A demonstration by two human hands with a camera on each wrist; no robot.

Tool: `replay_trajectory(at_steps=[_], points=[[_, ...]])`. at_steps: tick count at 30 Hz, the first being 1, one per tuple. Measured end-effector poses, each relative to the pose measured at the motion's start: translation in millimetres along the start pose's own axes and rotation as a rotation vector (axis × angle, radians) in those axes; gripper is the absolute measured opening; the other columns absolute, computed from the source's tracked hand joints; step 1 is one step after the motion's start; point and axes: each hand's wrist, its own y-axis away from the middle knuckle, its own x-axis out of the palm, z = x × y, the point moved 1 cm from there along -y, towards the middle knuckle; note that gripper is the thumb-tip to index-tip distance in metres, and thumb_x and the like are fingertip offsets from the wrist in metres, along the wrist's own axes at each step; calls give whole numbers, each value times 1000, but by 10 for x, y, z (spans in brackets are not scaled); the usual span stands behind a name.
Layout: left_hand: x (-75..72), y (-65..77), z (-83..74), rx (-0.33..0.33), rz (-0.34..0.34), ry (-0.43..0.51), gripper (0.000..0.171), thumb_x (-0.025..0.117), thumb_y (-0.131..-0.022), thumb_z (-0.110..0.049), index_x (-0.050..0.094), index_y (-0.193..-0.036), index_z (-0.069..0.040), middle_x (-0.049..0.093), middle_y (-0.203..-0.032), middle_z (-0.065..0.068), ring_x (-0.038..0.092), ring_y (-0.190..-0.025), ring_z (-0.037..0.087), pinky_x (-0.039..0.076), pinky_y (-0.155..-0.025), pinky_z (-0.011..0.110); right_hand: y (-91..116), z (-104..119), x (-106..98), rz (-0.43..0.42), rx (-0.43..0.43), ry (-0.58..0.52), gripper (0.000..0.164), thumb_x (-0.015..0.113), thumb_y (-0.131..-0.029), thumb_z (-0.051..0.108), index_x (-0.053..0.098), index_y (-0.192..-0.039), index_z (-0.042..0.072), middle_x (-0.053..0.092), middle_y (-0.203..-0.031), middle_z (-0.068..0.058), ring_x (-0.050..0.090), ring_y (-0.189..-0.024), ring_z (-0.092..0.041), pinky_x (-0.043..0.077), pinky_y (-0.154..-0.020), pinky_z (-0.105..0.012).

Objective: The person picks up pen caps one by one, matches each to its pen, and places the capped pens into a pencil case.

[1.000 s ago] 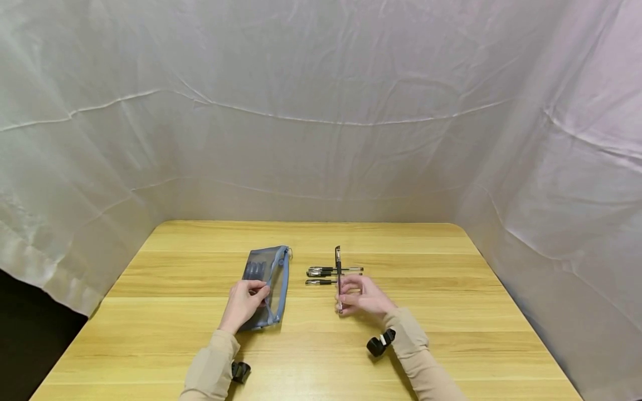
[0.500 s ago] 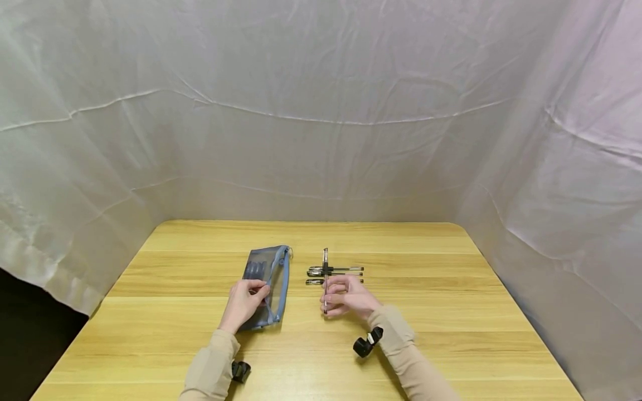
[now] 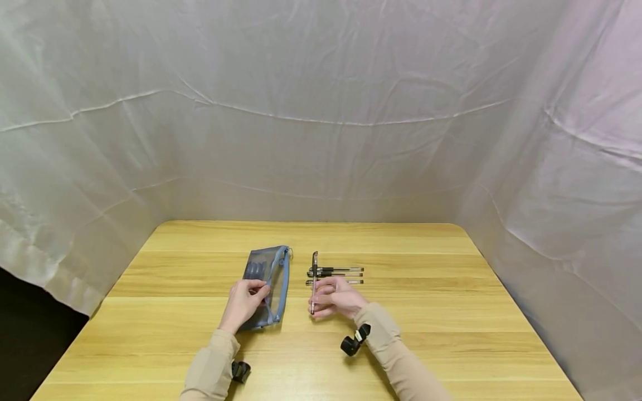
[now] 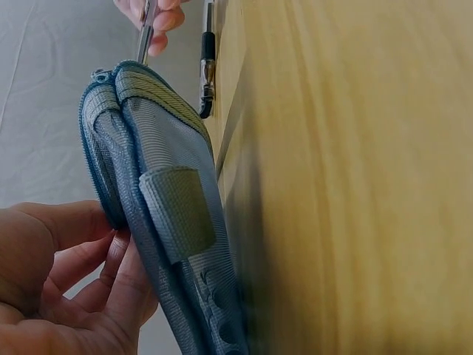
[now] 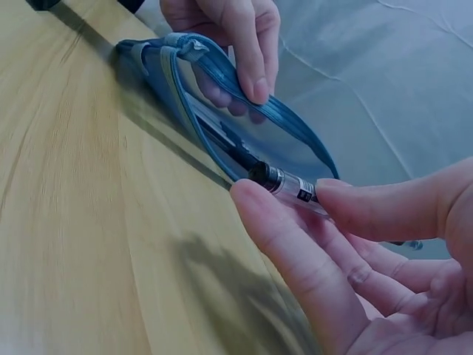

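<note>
A blue mesh zip pouch (image 3: 263,287) lies at the left of the table, its zipped mouth spread apart toward the right. My left hand (image 3: 246,303) pinches the upper edge of that mouth between thumb and fingers. Dark pens show through the mesh inside. My right hand (image 3: 335,299) holds a clear pen with a black grip (image 3: 314,278) between thumb and fingers, pointing away from me. In the right wrist view the end of the held pen (image 5: 284,183) is close by the pouch's open mouth (image 5: 196,111).
Several more black-gripped pens (image 3: 346,274) lie side by side just beyond my right hand. The wooden table (image 3: 426,267) extends to both sides. A pale cloth curtain (image 3: 321,156) hangs behind and around it.
My right hand has moved left with the pen, from over the lying pens toward the pouch. The left hand keeps its hold on the pouch and has not moved.
</note>
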Motion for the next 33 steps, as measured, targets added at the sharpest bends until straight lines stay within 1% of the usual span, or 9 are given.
replay_trajectory(at_steps=[3,7,10,14,18,25,29,31,33], points=[[0,0,1,3,1,-1,19,67,-93,-3,74,-107,8,75,-87,17,69,-68,17,59,-60,21,-37,-16,38,9,4,-4,48,60,-91,-11,38,-133,-19,69,-89,-10,72,-77,-20,64,-76,-39],[1,-3,2,8,-1,-4,19,67,-93,-2,74,-107,8,75,-87,17,68,-68,17,58,-60,21,-85,-46,94,1,25,11,43,60,-91,-11,42,-129,-15,70,-88,-10,72,-73,-20,64,-75,-40],[1,-5,0,6,-3,-2,19,67,-92,-2,74,-107,8,75,-87,17,68,-68,17,58,-60,21,-120,-54,146,-13,45,17,44,62,-90,-11,42,-129,-14,69,-90,-12,71,-72,-20,65,-75,-40],[1,-7,-4,-3,-2,-2,19,67,-93,-2,74,-107,8,75,-87,17,68,-67,17,58,-59,21,-178,-34,223,-9,54,16,46,62,-91,-10,41,-131,-16,67,-93,-13,71,-74,-21,65,-75,-38],[0,-8,-14,-2,-5,-9,19,67,-92,-3,74,-106,8,75,-86,17,68,-67,16,57,-58,21,-250,-13,291,-1,60,21,42,62,-91,-8,45,-129,-17,69,-92,-14,70,-74,-20,65,-72,-34],[6,-15,-10,1,-9,-14,18,68,-92,-3,74,-106,7,75,-86,16,67,-66,15,57,-58,20,-361,15,379,19,66,66,36,64,-92,-7,52,-125,-17,73,-98,-22,70,-72,-18,64,-73,-35],[9,-21,-7,-1,-16,-16,18,68,-92,-3,75,-105,7,75,-85,16,67,-66,15,57,-58,20,-413,31,424,6,75,81,34,64,-91,-7,55,-123,-17,73,-101,-27,71,-71,-19,64,-73,-36],[9,-23,-5,-2,-16,-15,18,68,-92,-3,75,-105,7,75,-86,16,67,-66,15,57,-58,20,-434,43,451,-5,80,90,33,65,-91,-6,55,-122,-16,73,-99,-26,71,-68,-18,65,-72,-36],[8,-24,-5,-2,-14,-13,18,68,-92,-3,75,-105,7,75,-86,17,68,-66,15,57,-58,20,-455,52,476,-17,88,99,33,66,-91,-6,55,-121,-15,73,-93,-22,70,-65,-18,65,-71,-35]])
